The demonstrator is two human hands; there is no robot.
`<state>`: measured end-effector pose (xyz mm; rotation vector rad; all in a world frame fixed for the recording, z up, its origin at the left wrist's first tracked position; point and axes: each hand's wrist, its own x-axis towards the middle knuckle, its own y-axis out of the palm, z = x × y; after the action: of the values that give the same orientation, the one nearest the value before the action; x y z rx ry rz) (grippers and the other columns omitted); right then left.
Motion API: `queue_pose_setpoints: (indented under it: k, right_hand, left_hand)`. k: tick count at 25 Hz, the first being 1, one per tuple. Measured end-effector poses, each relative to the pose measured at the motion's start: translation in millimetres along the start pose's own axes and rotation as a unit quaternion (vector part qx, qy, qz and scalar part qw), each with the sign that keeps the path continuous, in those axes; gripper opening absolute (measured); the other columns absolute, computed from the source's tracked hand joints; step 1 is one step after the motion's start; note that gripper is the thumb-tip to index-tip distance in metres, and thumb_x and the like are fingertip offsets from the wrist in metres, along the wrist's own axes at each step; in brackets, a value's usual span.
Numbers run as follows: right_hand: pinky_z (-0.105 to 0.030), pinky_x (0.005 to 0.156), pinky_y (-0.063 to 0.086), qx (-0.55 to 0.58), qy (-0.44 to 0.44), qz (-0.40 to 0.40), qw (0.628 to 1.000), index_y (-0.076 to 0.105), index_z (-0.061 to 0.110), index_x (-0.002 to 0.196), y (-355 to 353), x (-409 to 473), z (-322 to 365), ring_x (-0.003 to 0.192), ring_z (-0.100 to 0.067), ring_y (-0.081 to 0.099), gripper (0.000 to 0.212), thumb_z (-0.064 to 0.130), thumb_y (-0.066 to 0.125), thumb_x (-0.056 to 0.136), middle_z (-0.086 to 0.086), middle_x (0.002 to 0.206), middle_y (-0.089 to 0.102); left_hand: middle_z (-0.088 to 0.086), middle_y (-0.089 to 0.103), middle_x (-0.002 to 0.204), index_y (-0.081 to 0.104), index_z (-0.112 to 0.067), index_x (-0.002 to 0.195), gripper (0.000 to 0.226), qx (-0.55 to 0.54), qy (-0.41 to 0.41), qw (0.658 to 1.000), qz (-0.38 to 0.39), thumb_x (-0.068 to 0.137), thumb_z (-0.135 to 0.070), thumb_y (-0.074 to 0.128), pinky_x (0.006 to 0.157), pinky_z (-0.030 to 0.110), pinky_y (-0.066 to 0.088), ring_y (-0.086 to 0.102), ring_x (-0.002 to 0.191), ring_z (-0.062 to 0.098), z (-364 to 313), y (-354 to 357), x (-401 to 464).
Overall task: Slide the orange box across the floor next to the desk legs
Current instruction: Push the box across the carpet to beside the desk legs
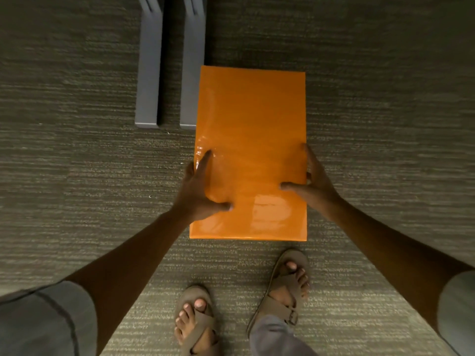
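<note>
A glossy orange box (253,119) stands on the carpet in the middle of the view, its long side running away from me. My left hand (199,191) grips its left edge, thumb on the top face and fingers over the side. On the opposite edge my right hand (312,179) holds it the same way. Two grey desk legs (149,73) lie flat on the floor just left of the box; the nearer one (191,73) touches or almost touches the box's far left side.
Grey-green ribbed carpet (385,124) stretches all around, open to the right and left. My two sandalled feet (282,286) stand just behind the box's near edge.
</note>
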<state>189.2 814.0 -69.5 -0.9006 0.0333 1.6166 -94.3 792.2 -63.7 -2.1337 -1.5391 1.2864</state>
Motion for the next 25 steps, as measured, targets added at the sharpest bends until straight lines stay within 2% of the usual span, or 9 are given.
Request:
queue_pose_setpoints:
  k: [4,8,10,12,15,17,19,23,25]
  right_hand:
    - [-0.047,0.112,0.041,0.004,-0.038,-0.041,0.998,0.006,0.029,0.158,5.9,-4.5,-4.3,0.144,-0.025,0.036,0.123,0.029,0.090,0.067,-0.004,0.163,0.026]
    - [-0.048,0.102,0.051,0.045,-0.006,-0.081,0.996,0.001,0.028,0.158,11.9,-11.4,-10.3,0.131,-0.027,0.054,0.125,0.029,0.088,0.069,-0.005,0.159,0.036]
    - [-0.044,0.099,0.053,0.041,-0.010,-0.098,0.994,0.006,0.027,0.158,18.3,-19.2,-18.0,0.126,-0.025,0.057,0.118,0.030,0.086,0.071,-0.005,0.153,0.044]
    - [-0.039,0.095,0.054,0.034,-0.025,-0.119,0.992,0.014,0.028,0.157,26.0,-23.3,-21.9,0.117,-0.018,0.061,0.109,0.030,0.085,0.074,-0.007,0.146,0.054]
    - [-0.021,0.081,0.051,0.069,-0.030,-0.140,0.987,0.017,0.028,0.157,26.5,-28.1,-17.9,0.103,-0.005,0.060,0.106,0.026,0.084,0.075,0.000,0.136,0.058]
    - [-0.015,0.079,0.050,0.066,-0.048,-0.136,0.987,0.020,0.030,0.156,18.3,-28.9,-12.2,0.105,-0.005,0.060,0.102,0.026,0.083,0.076,0.005,0.133,0.056]
    - [-0.012,0.078,0.052,0.061,-0.075,-0.133,0.986,0.025,0.031,0.154,5.9,-19.8,-0.4,0.113,-0.011,0.060,0.096,0.026,0.082,0.077,0.002,0.139,0.055]
    - [-0.032,0.087,0.054,0.068,-0.098,-0.142,0.983,0.024,0.035,0.153,-20.4,20.5,32.8,0.124,-0.018,0.054,0.091,0.031,0.078,0.081,-0.003,0.148,0.049]
    - [-0.025,0.083,0.049,0.046,-0.108,-0.149,0.982,0.021,0.035,0.154,-31.1,48.3,48.5,0.124,-0.013,0.048,0.091,0.036,0.076,0.082,-0.003,0.152,0.043]
  left_hand:
    - [0.012,0.020,0.159,0.003,-0.036,0.156,0.148,0.000,0.013,1.000,-0.003,0.041,-0.047,0.096,0.110,0.053,0.036,0.029,0.142,0.037,0.7,2.8,0.1]
    - [0.003,0.013,0.164,-0.006,-0.033,0.156,0.156,-0.017,0.038,0.999,-0.007,0.039,-0.058,0.094,0.114,0.053,0.033,0.026,0.146,0.029,20.7,1.7,5.4]
    - [0.000,0.010,0.166,-0.011,-0.036,0.155,0.157,-0.028,0.057,0.998,0.009,0.039,-0.063,0.091,0.115,0.055,0.033,0.031,0.145,0.031,26.4,4.4,6.5]
    - [-0.002,0.009,0.167,-0.012,-0.037,0.154,0.156,-0.033,0.064,0.997,0.010,0.039,-0.067,0.088,0.117,0.056,0.030,0.028,0.147,0.031,31.0,8.0,6.8]
    - [-0.001,0.012,0.166,-0.012,-0.038,0.154,0.155,-0.047,0.063,0.997,0.006,0.039,-0.070,0.086,0.119,0.051,0.025,0.017,0.150,0.023,30.2,8.9,5.4]
    - [-0.003,0.014,0.166,-0.010,-0.040,0.154,0.154,-0.067,0.067,0.995,0.001,0.040,-0.065,0.089,0.116,0.041,0.023,0.017,0.145,0.012,23.6,4.5,6.2]
    - [-0.004,0.016,0.165,-0.009,-0.041,0.154,0.153,-0.076,0.079,0.994,-0.011,0.042,-0.060,0.092,0.112,0.035,0.024,0.020,0.140,0.008,11.6,-5.4,14.6]
    - [0.001,0.026,0.161,-0.003,-0.038,0.155,0.147,-0.048,0.120,0.991,-0.028,0.045,-0.055,0.094,0.113,0.052,0.037,0.033,0.144,0.027,-22.8,-41.8,60.7]
    - [0.003,0.026,0.161,-0.001,-0.036,0.156,0.144,-0.043,0.130,0.990,-0.032,0.049,-0.050,0.094,0.114,0.050,0.036,0.034,0.143,0.029,-36.2,-62.7,89.8]
